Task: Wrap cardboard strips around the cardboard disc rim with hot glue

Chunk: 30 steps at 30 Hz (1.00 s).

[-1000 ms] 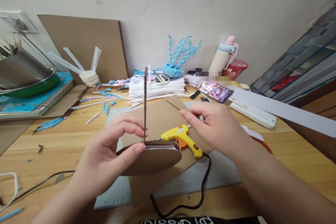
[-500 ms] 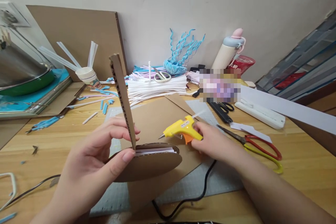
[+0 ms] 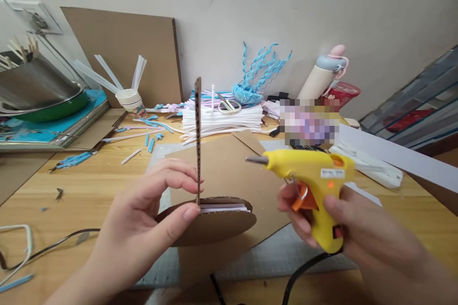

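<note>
Between the thumb and fingers of my left hand (image 3: 157, 209) is a cardboard piece made of two rounded panels (image 3: 218, 228) with white strips (image 3: 223, 208) between them. A narrow cardboard strip (image 3: 198, 138) stands upright from its top, held at the base by the same hand. My right hand (image 3: 343, 228) is wrapped round the handle of a yellow hot glue gun (image 3: 304, 167). The gun's metal nozzle points left toward the cardboard strip, apart from it. One finger lies by the orange trigger (image 3: 305, 198), and a small orange light glows on the gun's side.
Flat cardboard (image 3: 232, 171) lies on a grey cutting mat (image 3: 265, 252). Behind are white pipe cleaners (image 3: 222, 124), small scissors (image 3: 229, 105), a curly blue pipe-cleaner piece (image 3: 246, 93) and a paper cup (image 3: 130, 100). A bottle (image 3: 322, 74) leans at the wall. The black cord (image 3: 300, 271) hangs in front.
My right hand has lifted the glue gun closer to the camera, and it now looks larger and side-on. The cardboard strip stands straighter. The view has shifted slightly left.
</note>
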Each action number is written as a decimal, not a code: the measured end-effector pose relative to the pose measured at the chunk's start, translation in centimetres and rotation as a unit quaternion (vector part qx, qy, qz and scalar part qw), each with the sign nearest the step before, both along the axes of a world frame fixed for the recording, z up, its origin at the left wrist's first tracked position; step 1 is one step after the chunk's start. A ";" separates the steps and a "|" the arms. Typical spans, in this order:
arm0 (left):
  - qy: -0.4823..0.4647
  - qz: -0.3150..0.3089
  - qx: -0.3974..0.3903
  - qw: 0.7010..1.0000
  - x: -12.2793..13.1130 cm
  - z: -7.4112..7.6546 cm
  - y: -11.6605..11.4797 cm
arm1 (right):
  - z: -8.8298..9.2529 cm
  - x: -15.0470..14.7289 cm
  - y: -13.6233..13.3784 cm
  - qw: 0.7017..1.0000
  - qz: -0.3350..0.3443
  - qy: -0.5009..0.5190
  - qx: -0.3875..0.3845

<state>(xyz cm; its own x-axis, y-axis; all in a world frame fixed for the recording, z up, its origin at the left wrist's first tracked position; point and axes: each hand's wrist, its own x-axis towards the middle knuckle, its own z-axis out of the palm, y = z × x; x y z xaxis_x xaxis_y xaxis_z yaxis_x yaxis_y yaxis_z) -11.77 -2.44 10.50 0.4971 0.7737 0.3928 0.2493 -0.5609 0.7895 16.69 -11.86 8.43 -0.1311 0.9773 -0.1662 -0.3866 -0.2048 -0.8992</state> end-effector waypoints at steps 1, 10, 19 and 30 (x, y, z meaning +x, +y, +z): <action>-0.002 0.003 0.000 1.000 0.0 0.1 -0.1 | 0.4 -0.2 -0.5 0.999 -0.017 -0.043 -0.011; -0.025 0.014 -0.028 0.999 0.3 0.0 -0.7 | 1.2 -0.7 -3.4 0.940 -0.041 -0.337 -0.033; -0.037 -0.004 -0.052 0.998 0.4 -0.3 -0.5 | 1.8 -1.7 -2.4 0.904 -0.074 -0.422 0.012; -0.046 0.003 -0.053 0.998 0.5 -0.5 -0.5 | 2.1 -2.0 -1.9 0.893 -0.072 -0.442 0.036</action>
